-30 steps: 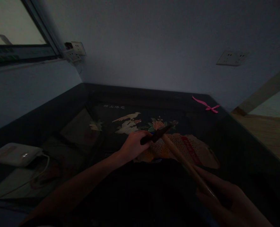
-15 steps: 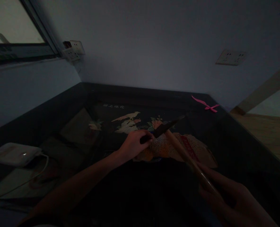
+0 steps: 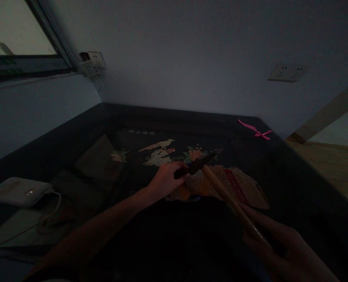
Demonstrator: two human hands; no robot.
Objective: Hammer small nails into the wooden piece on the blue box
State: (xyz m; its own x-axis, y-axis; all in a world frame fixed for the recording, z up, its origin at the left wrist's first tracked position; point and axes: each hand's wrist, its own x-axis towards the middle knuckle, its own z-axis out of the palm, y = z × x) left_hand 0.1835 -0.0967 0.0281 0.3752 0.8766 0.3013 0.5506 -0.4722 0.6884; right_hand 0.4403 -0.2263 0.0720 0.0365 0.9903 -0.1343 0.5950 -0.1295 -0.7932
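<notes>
My right hand (image 3: 282, 243) at the lower right is wrapped round the wooden handle of a hammer (image 3: 221, 190). The hammer's dark head lies slantwise, its thin end pointing up and right and its other end close to my left fingertips. My left hand (image 3: 166, 178) is curled, thumb and forefinger together, at the left end of a tan dotted piece (image 3: 250, 188) with orange patches and a red band. Whatever sits between those fingers is too dark to make out. Bits of blue show at the dotted piece's edges.
The dark glossy tabletop (image 3: 150, 117) bears a bird-and-flower picture (image 3: 159, 150). A white box-like device (image 3: 18, 192) with a cable lies at left, a pink ribbon (image 3: 260, 134) at the back right. Wall sockets (image 3: 287, 72) are beyond, and a window (image 3: 18, 31) stands at upper left.
The hammer head has shifted slightly left and down, nearer my left fingers. My right hand has moved a little left with it; my left hand stays put.
</notes>
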